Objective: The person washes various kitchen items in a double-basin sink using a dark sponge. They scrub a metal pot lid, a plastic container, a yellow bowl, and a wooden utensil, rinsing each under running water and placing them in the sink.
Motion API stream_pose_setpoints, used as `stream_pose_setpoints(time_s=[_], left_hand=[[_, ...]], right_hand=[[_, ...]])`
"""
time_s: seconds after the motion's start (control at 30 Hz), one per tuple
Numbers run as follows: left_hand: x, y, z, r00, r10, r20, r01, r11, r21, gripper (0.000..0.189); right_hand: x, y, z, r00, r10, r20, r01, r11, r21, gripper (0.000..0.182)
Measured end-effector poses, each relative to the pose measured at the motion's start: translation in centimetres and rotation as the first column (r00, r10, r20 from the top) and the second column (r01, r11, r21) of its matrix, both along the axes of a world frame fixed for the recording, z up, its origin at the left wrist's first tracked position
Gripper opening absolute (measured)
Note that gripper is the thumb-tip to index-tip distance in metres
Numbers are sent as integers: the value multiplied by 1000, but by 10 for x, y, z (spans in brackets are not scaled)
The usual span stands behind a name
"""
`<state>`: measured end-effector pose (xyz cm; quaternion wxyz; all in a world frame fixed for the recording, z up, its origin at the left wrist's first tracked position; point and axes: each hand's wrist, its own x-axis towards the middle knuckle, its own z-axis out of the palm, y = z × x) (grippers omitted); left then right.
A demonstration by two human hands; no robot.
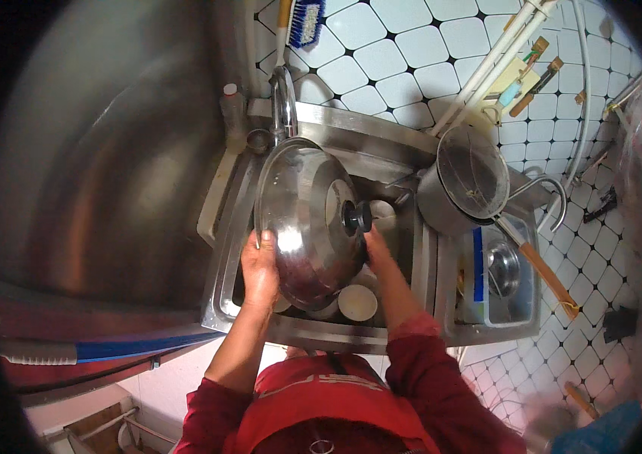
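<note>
A shiny metal pot lid (304,238) with a black knob (357,217) is held tilted on edge over the left sink basin (403,249). My left hand (260,267) grips its rim, with the thumb lying on the metal. On the domed side, my right hand (377,249) is close against the lid just below the knob. The lid and knob hide most of its fingers, so its hold is unclear. Below the lid, a pale bowl (358,303) and other dishes lie in the basin, partly covered.
A chrome faucet (284,105) rises behind the basin. A deep pot (440,204) stands at the right, with a wooden-handled strainer (473,173) across its top. Beyond are a second faucet (553,193) and a clear plastic tub (511,306). A plastic bottle (233,113) stands at the back left.
</note>
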<state>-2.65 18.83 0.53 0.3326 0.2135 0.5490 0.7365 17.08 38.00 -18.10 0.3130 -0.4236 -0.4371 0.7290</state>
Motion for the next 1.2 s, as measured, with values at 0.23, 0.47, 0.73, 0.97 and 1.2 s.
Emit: stream_pose_setpoints(time_s=[0.23,0.47,0.73,0.97,1.2], left_hand=[[40,21,-9,995,-84,61,74,986,152,30],[83,20,-10,855,-261,-448,255,964,-75,23],[125,26,-39,583,-361,-728,502,865,-27,31],[165,36,-41,410,-339,-847,549,833,-68,35],[175,34,-53,249,-448,-859,588,775,-234,45]], right_hand=[[2,-112,44,974,-224,-18,223,973,-50,39],[-3,-164,150,902,-294,-317,255,954,-159,33],[52,-150,209,914,-143,-380,157,988,5,33],[93,-125,179,920,-391,-34,390,921,-17,38],[133,-102,134,932,-344,114,333,937,103,43]])
